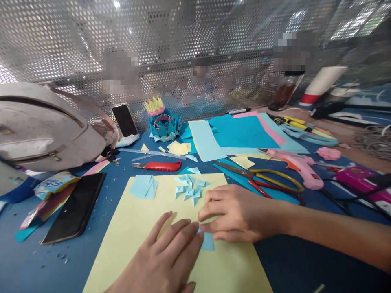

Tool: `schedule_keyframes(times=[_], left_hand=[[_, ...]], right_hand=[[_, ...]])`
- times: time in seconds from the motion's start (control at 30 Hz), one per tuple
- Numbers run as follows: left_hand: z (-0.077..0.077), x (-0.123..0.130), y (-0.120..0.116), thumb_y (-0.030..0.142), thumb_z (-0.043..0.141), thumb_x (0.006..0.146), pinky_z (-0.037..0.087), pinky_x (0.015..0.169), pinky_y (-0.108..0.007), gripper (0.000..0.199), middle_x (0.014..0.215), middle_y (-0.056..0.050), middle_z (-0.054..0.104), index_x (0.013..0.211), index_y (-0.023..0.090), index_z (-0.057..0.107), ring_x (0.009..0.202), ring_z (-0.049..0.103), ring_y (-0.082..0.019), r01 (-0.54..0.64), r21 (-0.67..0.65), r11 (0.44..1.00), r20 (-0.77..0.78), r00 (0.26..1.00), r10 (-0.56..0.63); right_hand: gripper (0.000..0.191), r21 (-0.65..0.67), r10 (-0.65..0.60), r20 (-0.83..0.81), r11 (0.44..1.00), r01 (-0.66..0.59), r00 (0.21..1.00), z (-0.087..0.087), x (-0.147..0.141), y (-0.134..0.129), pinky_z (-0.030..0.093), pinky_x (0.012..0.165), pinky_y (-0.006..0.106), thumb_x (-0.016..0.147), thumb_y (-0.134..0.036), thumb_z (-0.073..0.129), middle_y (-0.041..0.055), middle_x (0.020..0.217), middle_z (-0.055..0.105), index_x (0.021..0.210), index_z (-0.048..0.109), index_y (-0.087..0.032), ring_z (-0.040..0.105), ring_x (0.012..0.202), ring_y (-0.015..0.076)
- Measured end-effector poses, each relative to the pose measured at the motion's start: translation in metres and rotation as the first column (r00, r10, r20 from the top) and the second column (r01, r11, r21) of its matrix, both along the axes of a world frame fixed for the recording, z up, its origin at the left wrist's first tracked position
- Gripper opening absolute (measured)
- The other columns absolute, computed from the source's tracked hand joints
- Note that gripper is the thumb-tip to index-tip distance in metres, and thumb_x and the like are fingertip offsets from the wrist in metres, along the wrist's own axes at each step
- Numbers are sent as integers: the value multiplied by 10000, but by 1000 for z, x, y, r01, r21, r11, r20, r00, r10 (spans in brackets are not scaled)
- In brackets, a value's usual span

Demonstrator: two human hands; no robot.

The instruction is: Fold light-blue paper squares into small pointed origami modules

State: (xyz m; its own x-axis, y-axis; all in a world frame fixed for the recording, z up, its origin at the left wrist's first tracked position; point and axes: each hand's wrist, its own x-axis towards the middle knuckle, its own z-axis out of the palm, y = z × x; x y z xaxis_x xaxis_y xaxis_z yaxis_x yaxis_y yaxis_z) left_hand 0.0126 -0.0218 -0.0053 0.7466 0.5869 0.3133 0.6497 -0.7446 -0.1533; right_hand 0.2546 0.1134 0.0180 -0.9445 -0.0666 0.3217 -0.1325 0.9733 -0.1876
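Observation:
A small piece of light blue paper [208, 243] lies under my fingertips on a pale yellow sheet [122, 252]. My left hand [171, 254] has its fingers stretched out, their tips pressing on the paper's left edge and the thumb apart. From the other side, my right hand [235, 213] reaches in with curled fingers closed on the paper's upper part. Its fingers hide much of that piece. Just beyond my hands sits a cluster of small folded light blue pieces [190, 190]. To its left is a stack of light blue paper squares [143, 187].
Behind the sheet lie a red utility knife [161, 166], scissors [259, 177] and a pink glue gun [301, 165]. A blue paper lotus-like model [165, 127] stands near coloured sheets [250, 130]. On the left are a phone [76, 209] and a backpack [45, 130].

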Motion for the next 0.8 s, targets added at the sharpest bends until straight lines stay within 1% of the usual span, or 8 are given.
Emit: schedule_keyframes(times=[0.13,0.27,0.37,0.47,0.57,0.63,0.7,0.8], left_hand=[[-2,0,1,327,460,1013,168,1262,-437,446,1356,-55,640,1395,126,573,1275,506,-234,7,12,1000,5,1000,-7],[2,2,1,348,481,1013,262,1235,-462,448,1375,-72,617,1391,121,566,1312,491,-257,3,-20,1000,12,1000,-3],[8,4,0,346,491,1005,320,1204,-503,439,1380,-91,607,1378,129,571,1327,488,-286,-5,-38,999,13,1000,6],[13,5,-1,284,483,980,400,1147,-534,438,1287,-132,641,1373,107,560,1253,546,-295,4,-93,996,20,1000,-2],[10,6,-2,242,472,996,388,1166,-509,390,1219,-123,652,1354,117,561,1204,580,-257,10,-160,987,105,994,7],[5,8,-3,249,438,1032,335,1207,-469,316,1148,-87,667,1285,148,598,1164,595,-214,25,-152,988,230,973,10],[1,10,-3,258,387,1055,334,1205,-437,296,1038,-59,672,1199,171,631,1080,616,-187,41,-114,993,336,942,0],[-1,14,-4,193,410,1028,412,1148,-417,271,983,-51,673,1180,184,634,1002,632,-177,32,-117,993,281,960,2]], right_hand=[[174,-25,-82,103,996,85,991,13,2,-7,395,763,381,986,-239,583,26,1043,711,908,730,-185,558,964,209],[205,-23,-99,129,994,103,987,20,1,-13,379,767,370,966,-186,588,44,995,701,789,692,-176,557,961,211],[254,-37,-73,42,996,75,996,10,-1,-14,377,746,345,975,-158,554,39,917,690,741,652,-172,538,897,194],[319,-70,-139,-78,989,134,987,-6,-2,-14,377,719,333,1037,-246,490,46,846,660,767,639,-165,487,792,181],[364,-92,-207,-46,975,202,977,-17,-3,-16,385,733,316,1069,-422,456,40,853,640,894,643,-163,488,802,181],[426,-117,-247,-12,963,244,969,-20,-4,-19,384,732,313,1039,-546,471,44,893,642,959,632,-160,504,820,186],[476,-138,-271,26,952,272,962,-21,-5,-22,380,717,311,1006,-616,490,48,922,638,992,622,-159,512,813,184],[468,-177,-280,59,942,286,958,-21,-6,-24,380,709,304,991,-626,512,28,904,621,1003,613,-169,510,789,172]])
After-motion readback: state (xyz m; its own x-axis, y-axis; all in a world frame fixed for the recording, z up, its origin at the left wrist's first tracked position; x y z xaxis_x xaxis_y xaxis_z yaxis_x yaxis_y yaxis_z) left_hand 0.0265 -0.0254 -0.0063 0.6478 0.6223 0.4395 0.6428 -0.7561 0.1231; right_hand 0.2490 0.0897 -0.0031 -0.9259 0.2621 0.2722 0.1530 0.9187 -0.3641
